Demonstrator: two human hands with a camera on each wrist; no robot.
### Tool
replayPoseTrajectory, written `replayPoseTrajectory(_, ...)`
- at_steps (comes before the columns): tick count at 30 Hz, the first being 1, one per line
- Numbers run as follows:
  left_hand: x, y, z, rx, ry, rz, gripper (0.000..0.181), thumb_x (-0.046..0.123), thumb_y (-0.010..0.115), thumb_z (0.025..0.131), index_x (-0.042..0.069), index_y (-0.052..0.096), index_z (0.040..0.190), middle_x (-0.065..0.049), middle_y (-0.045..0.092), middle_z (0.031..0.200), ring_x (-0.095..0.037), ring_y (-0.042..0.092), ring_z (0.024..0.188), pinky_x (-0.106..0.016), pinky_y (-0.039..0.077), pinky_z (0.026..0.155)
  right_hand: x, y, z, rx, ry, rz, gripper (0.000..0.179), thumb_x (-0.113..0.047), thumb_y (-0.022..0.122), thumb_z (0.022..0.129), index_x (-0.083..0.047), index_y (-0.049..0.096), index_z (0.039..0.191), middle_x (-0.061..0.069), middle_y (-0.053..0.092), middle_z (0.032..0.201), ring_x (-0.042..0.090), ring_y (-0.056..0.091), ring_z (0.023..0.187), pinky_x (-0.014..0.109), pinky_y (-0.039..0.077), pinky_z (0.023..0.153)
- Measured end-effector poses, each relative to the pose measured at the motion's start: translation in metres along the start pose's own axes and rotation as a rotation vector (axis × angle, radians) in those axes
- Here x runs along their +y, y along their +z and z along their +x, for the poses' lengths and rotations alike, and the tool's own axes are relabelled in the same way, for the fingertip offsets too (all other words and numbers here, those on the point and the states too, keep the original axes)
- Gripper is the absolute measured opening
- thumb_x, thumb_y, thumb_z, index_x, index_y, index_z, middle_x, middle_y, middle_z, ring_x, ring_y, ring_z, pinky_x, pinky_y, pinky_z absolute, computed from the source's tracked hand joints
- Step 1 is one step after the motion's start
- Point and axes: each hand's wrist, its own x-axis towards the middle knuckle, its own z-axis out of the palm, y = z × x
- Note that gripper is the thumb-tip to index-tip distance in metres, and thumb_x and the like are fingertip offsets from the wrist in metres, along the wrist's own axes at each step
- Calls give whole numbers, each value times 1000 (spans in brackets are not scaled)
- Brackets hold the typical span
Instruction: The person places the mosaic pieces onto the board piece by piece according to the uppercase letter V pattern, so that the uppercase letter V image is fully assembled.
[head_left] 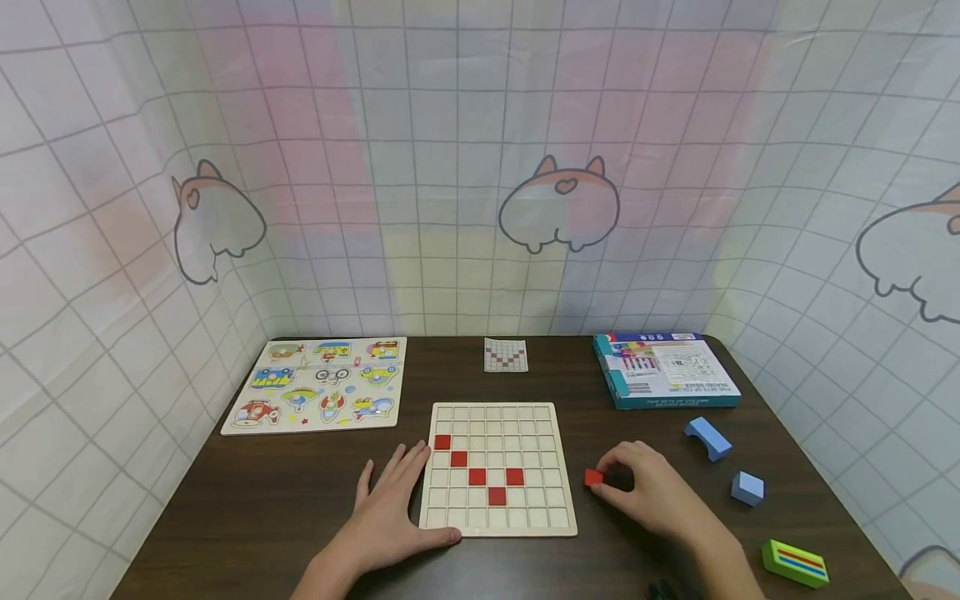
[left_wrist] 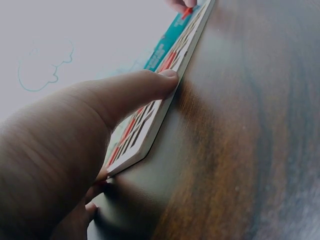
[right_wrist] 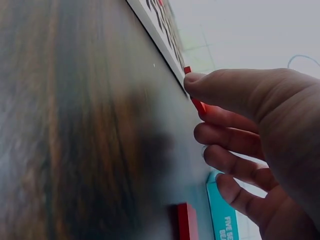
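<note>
A pale wooden grid board [head_left: 532,521] lies mid-table, with several red square tiles [head_left: 477,477] set in its cells in a V-like line. My left hand [head_left: 386,512] steadies the board: the fingers reach along its left edge, and the thumb [left_wrist: 155,82] presses on the front edge near the corner. To the right of the board, my right hand [head_left: 648,492] pinches a loose red tile [head_left: 592,477] between thumb and index finger. In the right wrist view the other fingers curl loosely below it, and another red block [right_wrist: 187,222] lies on the table.
Behind the board lies a small pattern card [head_left: 506,355]. A vehicle puzzle board [head_left: 315,385] is at the back left, a teal-edged box [head_left: 667,371] at the back right. On the right are a blue arch block [head_left: 707,438], a blue block [head_left: 748,488] and a green striped block [head_left: 795,563].
</note>
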Motion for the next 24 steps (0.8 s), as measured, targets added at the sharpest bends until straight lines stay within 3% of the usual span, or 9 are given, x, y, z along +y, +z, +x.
replayPoseTrajectory(14, 0, 0, -1, 11, 12, -3, 137, 95, 81, 69, 25, 33, 177, 4, 31, 184, -31, 17, 175, -73, -2, 134, -15, 13, 29, -3, -80, 62, 15, -39, 89, 97, -30, 79, 105, -17, 72, 104, 7, 63, 104, 42, 61, 97)
replayPoseTrajectory(24, 1, 0, -2, 11, 9, 4, 137, 94, 81, 69, 24, 34, 176, 4, 31, 184, -31, 17, 175, -74, -2, 134, -27, 23, 44, -18, -94, 107, 18, -34, 89, 96, -26, 79, 108, -13, 73, 108, 9, 63, 105, 39, 61, 95)
